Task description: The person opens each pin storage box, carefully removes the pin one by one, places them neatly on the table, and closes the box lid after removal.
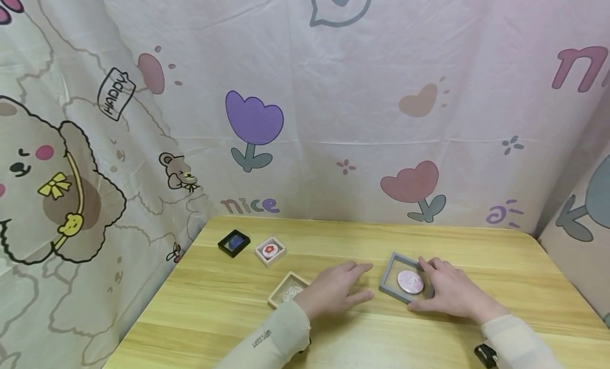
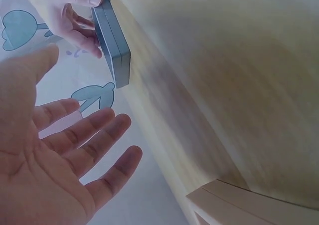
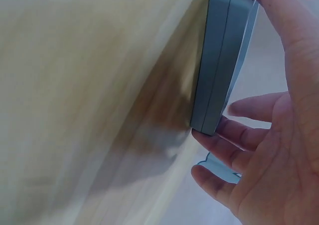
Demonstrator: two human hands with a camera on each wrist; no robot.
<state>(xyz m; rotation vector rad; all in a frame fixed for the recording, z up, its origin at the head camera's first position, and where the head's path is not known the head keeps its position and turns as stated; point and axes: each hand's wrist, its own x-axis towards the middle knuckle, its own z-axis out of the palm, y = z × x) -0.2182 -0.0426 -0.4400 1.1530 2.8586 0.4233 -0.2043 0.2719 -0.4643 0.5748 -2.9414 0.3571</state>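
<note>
My right hand [image 1: 450, 288] grips a square grey display frame [image 1: 387, 272] by its right side, thumb at the near edge and fingers at the far edge. A pale pinkish oval disc [image 1: 410, 281] shows inside its clear middle. In the right wrist view, the grey frame [image 3: 215, 60] sits between thumb and fingers. My left hand [image 1: 333, 288] hovers between the grey frame and a light wood-coloured frame [image 1: 279, 287], fingers spread and holding nothing. The left forearm partly hides that frame, which has a whitish piece inside.
At the back left lie a small black frame [image 1: 234, 243] with a blue piece and a small pale frame [image 1: 270, 251] with a red flower disc. All rest on a wood-grain table [image 1: 333, 239]. A printed curtain [image 1: 333, 93] hangs behind and along both sides.
</note>
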